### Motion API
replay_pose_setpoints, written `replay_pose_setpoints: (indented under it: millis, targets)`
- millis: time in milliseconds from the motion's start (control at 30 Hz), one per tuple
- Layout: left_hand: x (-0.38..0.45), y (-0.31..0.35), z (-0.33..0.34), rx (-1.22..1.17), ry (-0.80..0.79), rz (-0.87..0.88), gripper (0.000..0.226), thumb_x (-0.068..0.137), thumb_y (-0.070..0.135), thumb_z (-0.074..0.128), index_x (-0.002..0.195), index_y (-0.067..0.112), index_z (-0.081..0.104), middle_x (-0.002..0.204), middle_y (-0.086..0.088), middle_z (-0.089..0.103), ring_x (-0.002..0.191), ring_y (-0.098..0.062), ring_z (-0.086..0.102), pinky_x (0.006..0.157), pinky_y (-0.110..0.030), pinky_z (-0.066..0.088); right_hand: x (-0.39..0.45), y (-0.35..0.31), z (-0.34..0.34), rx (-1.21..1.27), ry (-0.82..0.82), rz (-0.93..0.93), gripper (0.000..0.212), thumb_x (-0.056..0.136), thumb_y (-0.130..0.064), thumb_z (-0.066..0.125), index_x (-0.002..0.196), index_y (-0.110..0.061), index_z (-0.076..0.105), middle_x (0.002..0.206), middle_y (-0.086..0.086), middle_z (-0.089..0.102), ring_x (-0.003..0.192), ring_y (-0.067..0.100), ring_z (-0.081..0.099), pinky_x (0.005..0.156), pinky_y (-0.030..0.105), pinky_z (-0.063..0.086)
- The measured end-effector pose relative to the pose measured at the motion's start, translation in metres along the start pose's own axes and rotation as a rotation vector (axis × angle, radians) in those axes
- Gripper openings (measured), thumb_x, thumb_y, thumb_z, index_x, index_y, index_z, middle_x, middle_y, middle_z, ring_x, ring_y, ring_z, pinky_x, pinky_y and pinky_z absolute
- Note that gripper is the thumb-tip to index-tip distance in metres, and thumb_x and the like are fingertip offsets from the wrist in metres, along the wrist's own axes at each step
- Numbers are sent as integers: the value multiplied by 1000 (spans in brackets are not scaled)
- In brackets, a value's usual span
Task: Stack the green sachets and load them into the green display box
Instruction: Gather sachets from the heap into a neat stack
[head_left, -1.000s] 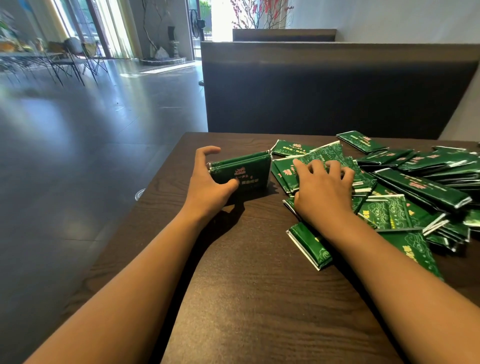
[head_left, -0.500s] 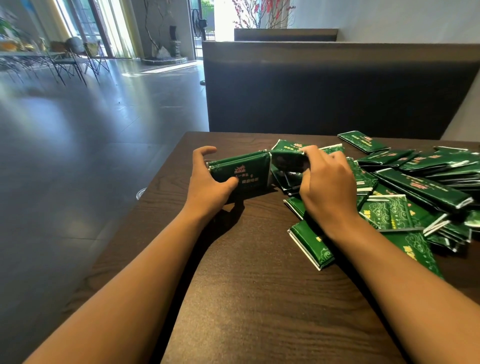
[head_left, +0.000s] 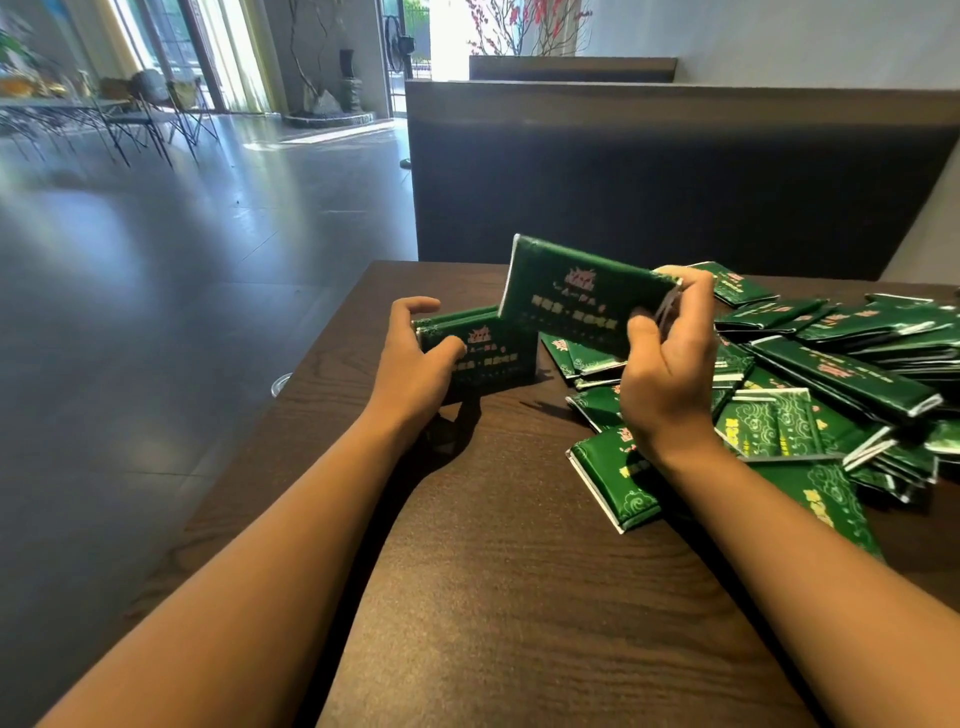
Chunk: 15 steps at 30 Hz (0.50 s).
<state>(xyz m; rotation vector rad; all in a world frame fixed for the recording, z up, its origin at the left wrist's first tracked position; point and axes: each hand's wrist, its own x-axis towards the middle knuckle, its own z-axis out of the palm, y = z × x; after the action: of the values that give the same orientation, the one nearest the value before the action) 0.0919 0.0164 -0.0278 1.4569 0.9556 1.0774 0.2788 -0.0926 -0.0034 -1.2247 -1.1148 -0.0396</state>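
Note:
A small stack of green sachets (head_left: 493, 348) stands on edge on the dark wooden table (head_left: 519, 597). My left hand (head_left: 415, 358) grips its left end, thumb in front, fingers curled over the top. My right hand (head_left: 670, 374) pinches the right end of one green sachet (head_left: 576, 291) and holds it lifted and tilted above the stack's right side. A loose pile of green sachets (head_left: 831, 384) spreads over the table's right part. No display box is visible.
A dark booth backrest (head_left: 675, 176) rises just behind the table's far edge. The table's left edge (head_left: 291, 395) drops to a grey tiled floor. One sachet (head_left: 613, 478) lies nearest me under my right wrist.
My right hand picked one sachet out of the pile, lifted it and carried it left above the stack. My left hand stayed on the stack.

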Motion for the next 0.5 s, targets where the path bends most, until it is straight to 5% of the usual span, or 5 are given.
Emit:
replay_pose_setpoints:
  millis: [200, 300, 400, 500]
  targets:
    - [-6, 4, 1, 63, -95, 78, 38, 104, 44, 52, 135, 29, 35, 126, -7, 51, 111, -23, 64, 88, -44, 62, -8, 15, 11, -294, -300, 28, 14, 91, -3, 49, 104, -10, 48, 91, 8, 56, 80, 24, 53, 66, 45, 48]
    - [-8, 5, 2, 62, -157, 100, 51, 99, 53, 56, 136, 29, 31, 125, -2, 52, 109, -20, 66, 86, -36, 62, -7, 20, 14, -415, -267, -17, 13, 92, -2, 54, 103, -9, 50, 96, 6, 54, 82, 21, 49, 68, 39, 43]
    - [-6, -1, 2, 222, -168, 197, 66, 88, 31, 80, 136, 29, 33, 125, 2, 56, 112, -14, 65, 89, -31, 61, -7, 22, 16, -507, -343, -39, 16, 93, -9, 58, 109, -9, 55, 106, 5, 52, 88, 17, 47, 73, 32, 43]
    - [-4, -5, 4, 338, -118, 296, 63, 86, 11, 80, 133, 28, 40, 118, 9, 55, 111, -8, 62, 94, -30, 59, -10, 23, 18, -609, -432, -50, 36, 94, -20, 64, 128, -12, 56, 119, 5, 50, 105, 22, 51, 85, 37, 49]
